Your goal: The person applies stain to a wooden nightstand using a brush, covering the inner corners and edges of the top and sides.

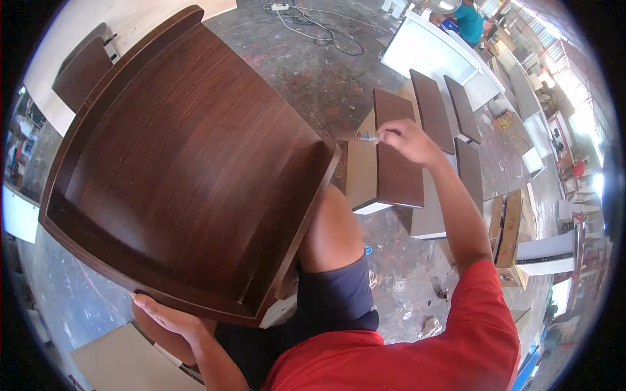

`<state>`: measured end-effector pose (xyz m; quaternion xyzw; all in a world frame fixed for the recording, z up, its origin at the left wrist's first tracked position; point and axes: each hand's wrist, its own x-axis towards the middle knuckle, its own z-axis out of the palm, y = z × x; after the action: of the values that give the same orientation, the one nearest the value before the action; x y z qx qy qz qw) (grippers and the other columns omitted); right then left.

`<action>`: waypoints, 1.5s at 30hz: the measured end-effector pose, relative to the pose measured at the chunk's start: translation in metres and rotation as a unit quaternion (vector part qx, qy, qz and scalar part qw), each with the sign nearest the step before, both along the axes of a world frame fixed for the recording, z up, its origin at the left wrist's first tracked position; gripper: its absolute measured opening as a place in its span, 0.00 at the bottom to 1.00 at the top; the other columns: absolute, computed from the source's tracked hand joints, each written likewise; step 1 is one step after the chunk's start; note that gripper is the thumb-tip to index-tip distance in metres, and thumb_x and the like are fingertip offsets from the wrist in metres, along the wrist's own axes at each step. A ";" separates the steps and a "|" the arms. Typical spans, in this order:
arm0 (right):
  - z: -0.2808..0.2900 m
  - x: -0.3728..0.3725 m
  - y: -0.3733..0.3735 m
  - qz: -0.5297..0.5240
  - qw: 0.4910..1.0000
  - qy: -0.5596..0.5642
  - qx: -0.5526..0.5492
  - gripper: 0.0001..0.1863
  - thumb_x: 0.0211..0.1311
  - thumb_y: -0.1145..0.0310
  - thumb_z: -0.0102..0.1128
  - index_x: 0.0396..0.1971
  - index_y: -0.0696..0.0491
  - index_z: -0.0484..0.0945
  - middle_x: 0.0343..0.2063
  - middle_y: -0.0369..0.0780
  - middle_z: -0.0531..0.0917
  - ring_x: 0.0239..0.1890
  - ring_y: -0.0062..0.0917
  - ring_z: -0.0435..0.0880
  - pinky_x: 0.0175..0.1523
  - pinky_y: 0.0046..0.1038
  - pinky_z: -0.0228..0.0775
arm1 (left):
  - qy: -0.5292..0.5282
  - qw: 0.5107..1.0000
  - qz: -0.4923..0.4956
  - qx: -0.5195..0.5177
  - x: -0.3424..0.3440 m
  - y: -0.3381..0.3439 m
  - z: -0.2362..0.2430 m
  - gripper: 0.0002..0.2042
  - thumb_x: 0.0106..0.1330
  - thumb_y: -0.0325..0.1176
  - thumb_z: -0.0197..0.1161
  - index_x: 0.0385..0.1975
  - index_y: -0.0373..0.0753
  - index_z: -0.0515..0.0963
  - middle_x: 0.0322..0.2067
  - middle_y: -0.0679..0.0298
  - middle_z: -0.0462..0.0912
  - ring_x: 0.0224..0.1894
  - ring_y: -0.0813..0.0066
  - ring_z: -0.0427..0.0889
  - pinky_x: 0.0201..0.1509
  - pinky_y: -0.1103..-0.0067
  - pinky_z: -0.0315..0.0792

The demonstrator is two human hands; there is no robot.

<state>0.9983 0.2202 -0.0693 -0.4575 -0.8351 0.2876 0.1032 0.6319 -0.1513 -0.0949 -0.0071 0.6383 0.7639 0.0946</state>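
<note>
A large dark brown wood-grain panel [189, 156] with raised edges along its sides, like a shallow open box, rests tilted across my lap and fills the left half of the view. My left hand [171, 319] grips its near edge from below left, some fingers hidden. Out to the right of the panel, my right hand [407, 140] is raised and pinches what looks like a small paintbrush [368, 136], its tip pointing left toward the panel's right corner. The brush and the panel appear apart.
Several brown-fronted drawers [399, 173] stand on the stained floor beyond my right hand. A white cabinet carcass [433, 52] lies behind them, near a person in a teal shirt [469, 25]. A wooden crate [512, 238] stands at right. Cables [313, 26] trail across the floor.
</note>
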 end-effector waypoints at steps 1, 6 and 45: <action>0.000 -0.003 0.004 0.002 1.000 0.002 0.001 0.15 0.66 0.63 0.57 0.40 0.59 0.86 0.29 0.43 0.85 0.33 0.27 0.80 0.43 0.31 0.72 | 0.002 1.000 0.002 0.001 0.000 0.001 0.002 0.45 0.75 0.69 0.44 0.75 0.31 0.59 0.73 0.45 0.61 0.70 0.47 0.67 0.74 0.58 0.64; -0.008 -0.012 0.034 0.057 0.998 -0.026 -0.005 0.16 0.63 0.60 0.57 0.36 0.53 0.91 0.25 0.42 0.84 0.30 0.25 0.79 0.41 0.31 0.71 | -0.042 0.999 -0.002 0.024 -0.001 0.000 0.006 0.45 0.73 0.71 0.43 0.75 0.37 0.58 0.75 0.48 0.58 0.72 0.47 0.63 0.75 0.56 0.61; 0.023 -0.064 0.093 0.125 0.976 -0.158 -0.078 0.17 0.59 0.60 0.57 0.33 0.53 0.92 0.27 0.40 0.88 0.31 0.26 0.81 0.40 0.30 0.71 | 0.504 0.264 -0.022 -0.822 -0.018 -0.064 -0.022 0.35 0.82 0.45 0.44 0.75 0.21 0.47 0.71 0.48 0.66 0.70 0.59 0.72 0.80 0.73 0.63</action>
<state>0.9342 0.3128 -0.0460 -0.3958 -0.8664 0.2864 -0.1033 0.6135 -0.2152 -0.1172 0.3194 0.8443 -0.3219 -0.2856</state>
